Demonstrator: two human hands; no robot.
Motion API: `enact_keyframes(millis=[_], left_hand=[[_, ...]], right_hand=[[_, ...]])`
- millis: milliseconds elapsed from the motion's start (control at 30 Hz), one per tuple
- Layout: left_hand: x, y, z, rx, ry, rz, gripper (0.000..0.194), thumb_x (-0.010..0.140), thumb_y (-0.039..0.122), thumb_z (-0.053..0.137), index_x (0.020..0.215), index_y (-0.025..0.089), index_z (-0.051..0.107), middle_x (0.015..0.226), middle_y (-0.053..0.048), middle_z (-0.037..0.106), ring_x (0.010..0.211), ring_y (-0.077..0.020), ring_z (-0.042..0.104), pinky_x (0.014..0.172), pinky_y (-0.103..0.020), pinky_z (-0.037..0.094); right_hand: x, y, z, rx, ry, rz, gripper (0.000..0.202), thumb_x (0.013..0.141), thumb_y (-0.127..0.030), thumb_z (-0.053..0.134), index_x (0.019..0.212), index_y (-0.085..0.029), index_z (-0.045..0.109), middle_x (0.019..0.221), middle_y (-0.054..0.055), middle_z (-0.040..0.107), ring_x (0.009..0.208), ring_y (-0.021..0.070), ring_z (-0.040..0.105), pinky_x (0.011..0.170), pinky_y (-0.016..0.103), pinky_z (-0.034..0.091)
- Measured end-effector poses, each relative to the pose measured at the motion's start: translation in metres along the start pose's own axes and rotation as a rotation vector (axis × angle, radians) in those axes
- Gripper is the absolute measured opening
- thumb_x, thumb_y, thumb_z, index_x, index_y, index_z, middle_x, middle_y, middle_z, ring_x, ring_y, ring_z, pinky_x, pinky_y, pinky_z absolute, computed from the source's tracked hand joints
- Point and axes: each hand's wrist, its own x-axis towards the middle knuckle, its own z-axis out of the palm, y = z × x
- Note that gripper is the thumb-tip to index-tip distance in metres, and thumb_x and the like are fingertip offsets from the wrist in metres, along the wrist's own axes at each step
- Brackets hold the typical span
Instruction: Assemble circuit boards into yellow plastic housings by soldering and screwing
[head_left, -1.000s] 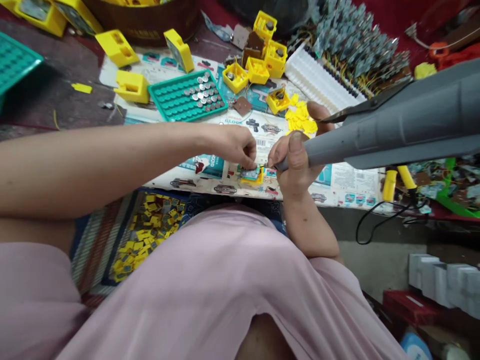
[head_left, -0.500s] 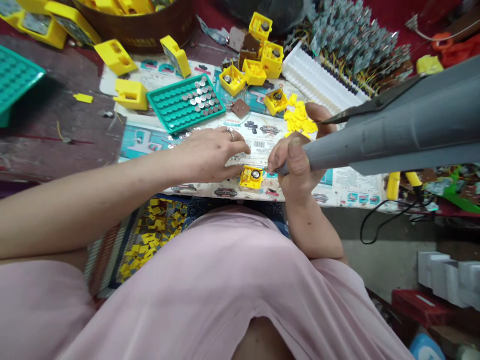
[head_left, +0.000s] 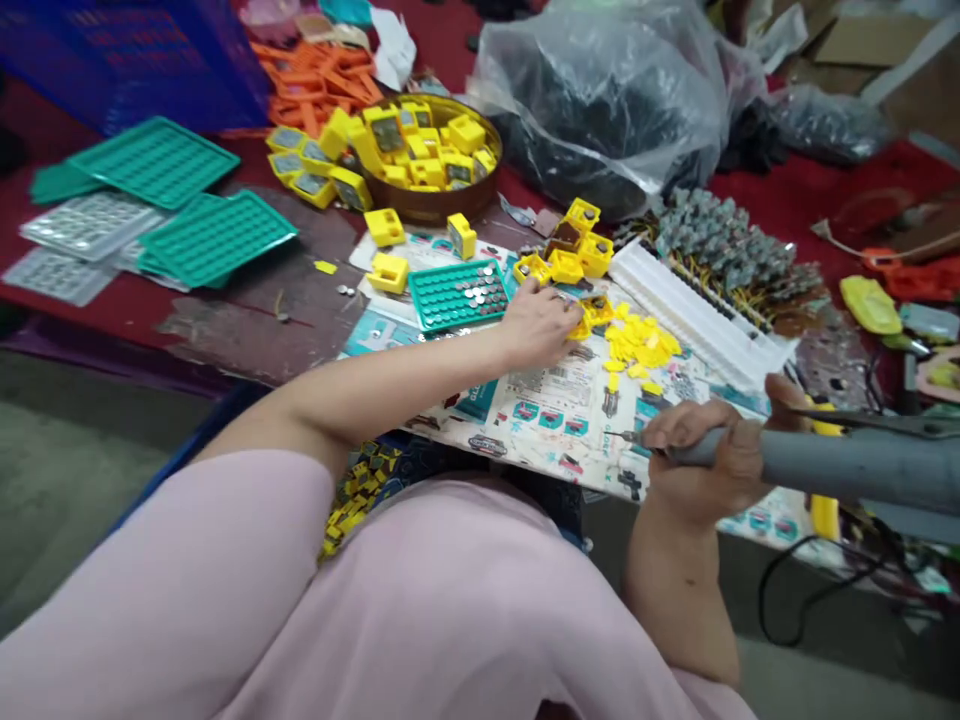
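My right hand (head_left: 709,455) is wrapped round a grey electric screwdriver (head_left: 840,465), its thin bit pointing left over the printed card sheet. A dark, pointed metal tool (head_left: 885,420) lies along the top of the screwdriver, by my thumb. My left hand (head_left: 544,325) reaches beyond the green tray, its fingers closed on a small yellow case (head_left: 580,328) that they partly cover. Another open yellow case (head_left: 598,309) sits just right of it. Loose small yellow pieces (head_left: 637,338) lie in a heap further right. The green tray (head_left: 435,302) holds silver button cells on its right side.
More yellow cases (head_left: 566,265) stand behind my left hand. A round tin (head_left: 442,205) full of yellow cases is at the back. White foam rack (head_left: 697,320) and wired grey parts (head_left: 720,245) lie right. Green trays (head_left: 225,240) are stacked left; a black cable (head_left: 780,600) hangs at right.
The view has swung up and left. My left hand has moved away from me with the yellow case, towards the other cases. The screwdriver has drawn back to the right.
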Motion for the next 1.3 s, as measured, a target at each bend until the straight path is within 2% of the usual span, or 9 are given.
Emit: enact_keyframes(millis=[167, 300, 433, 567, 667, 767, 933, 1033, 1300], left_hand=[[0.015, -0.023, 0.000, -0.035, 0.195, -0.029, 0.055, 0.095, 0.044, 0.056, 0.145, 0.023, 0.047, 0.150, -0.014, 0.049, 0.135, -0.0334, 0.046, 0.108, -0.050, 0.033], [0.004, -0.086, -0.020, -0.027, 0.297, -0.382, 0.056, 0.091, 0.036, 0.059, 0.143, 0.019, 0.048, 0.145, -0.016, 0.052, 0.135, -0.0343, 0.044, 0.108, -0.048, 0.034], [-0.005, -0.141, -0.020, -0.016, 0.167, -0.664, 0.069, 0.086, 0.049, 0.063, 0.140, 0.008, 0.049, 0.139, -0.024, 0.054, 0.133, -0.0410, 0.046, 0.108, -0.054, 0.036], [-0.004, -0.160, -0.001, -0.096, 0.090, -0.680, 0.063, 0.085, 0.050, 0.065, 0.133, 0.010, 0.055, 0.136, -0.021, 0.058, 0.135, -0.0419, 0.046, 0.111, -0.057, 0.035], [-0.003, -0.160, 0.002, -0.360, 0.245, -0.621, 0.059, 0.078, 0.039, 0.073, 0.128, 0.013, 0.058, 0.128, -0.017, 0.064, 0.133, -0.0390, 0.050, 0.113, -0.056, 0.035], [-0.015, -0.148, -0.007, -1.043, 0.408, -0.331, 0.076, 0.069, 0.042, 0.081, 0.135, 0.018, 0.051, 0.134, -0.012, 0.062, 0.130, -0.0329, 0.055, 0.111, -0.050, 0.042], [-0.060, -0.099, -0.019, -1.765, 0.162, -0.053, 0.081, 0.065, 0.059, 0.084, 0.135, 0.029, 0.056, 0.138, -0.008, 0.061, 0.124, -0.0295, 0.063, 0.098, -0.045, 0.055], [-0.081, -0.072, -0.014, -1.999, 0.004, -0.077, 0.078, 0.065, 0.052, 0.088, 0.134, 0.031, 0.059, 0.136, -0.006, 0.064, 0.122, -0.0286, 0.064, 0.090, -0.038, 0.059], [-0.090, -0.054, -0.001, -2.075, -0.033, -0.159, 0.078, 0.064, 0.043, 0.091, 0.134, 0.028, 0.060, 0.147, -0.008, 0.057, 0.134, -0.0333, 0.055, 0.108, -0.045, 0.050]], right_hand=[[-0.002, 0.001, -0.004, -0.039, 0.006, -0.014, 0.037, 0.077, -0.032, 0.069, 0.111, -0.027, 0.056, 0.046, -0.012, 0.052, 0.030, 0.0114, 0.041, 0.033, 0.023, 0.042], [-0.001, 0.004, -0.007, -0.021, 0.021, -0.003, 0.038, 0.078, -0.033, 0.070, 0.112, -0.026, 0.056, 0.046, -0.012, 0.052, 0.031, 0.0116, 0.041, 0.033, 0.023, 0.041], [-0.004, 0.007, -0.001, -0.017, -0.005, -0.022, 0.036, 0.082, -0.033, 0.068, 0.114, -0.024, 0.055, 0.048, -0.012, 0.054, 0.032, 0.0110, 0.042, 0.034, 0.023, 0.042], [-0.007, 0.009, 0.006, -0.017, -0.035, -0.024, 0.035, 0.083, -0.031, 0.067, 0.116, -0.023, 0.056, 0.049, -0.012, 0.054, 0.033, 0.0108, 0.044, 0.035, 0.023, 0.042], [-0.008, 0.010, 0.008, -0.008, -0.047, -0.011, 0.036, 0.083, -0.029, 0.067, 0.117, -0.025, 0.056, 0.050, -0.012, 0.055, 0.034, 0.0105, 0.045, 0.035, 0.022, 0.042], [-0.008, 0.010, 0.008, -0.007, -0.051, -0.006, 0.035, 0.084, -0.027, 0.066, 0.117, -0.025, 0.056, 0.050, -0.012, 0.055, 0.035, 0.0102, 0.046, 0.036, 0.021, 0.043], [-0.007, 0.010, 0.011, 0.007, -0.064, 0.029, 0.035, 0.084, -0.028, 0.068, 0.117, -0.027, 0.056, 0.051, -0.013, 0.055, 0.036, 0.0096, 0.046, 0.037, 0.021, 0.044], [-0.008, 0.009, 0.013, 0.010, -0.071, 0.035, 0.036, 0.083, -0.031, 0.069, 0.117, -0.027, 0.056, 0.051, -0.013, 0.055, 0.036, 0.0090, 0.046, 0.038, 0.020, 0.044], [-0.012, 0.006, 0.009, -0.027, -0.027, 0.044, 0.041, 0.080, -0.040, 0.073, 0.114, -0.027, 0.054, 0.048, -0.014, 0.053, 0.033, 0.0098, 0.044, 0.034, 0.021, 0.041]])
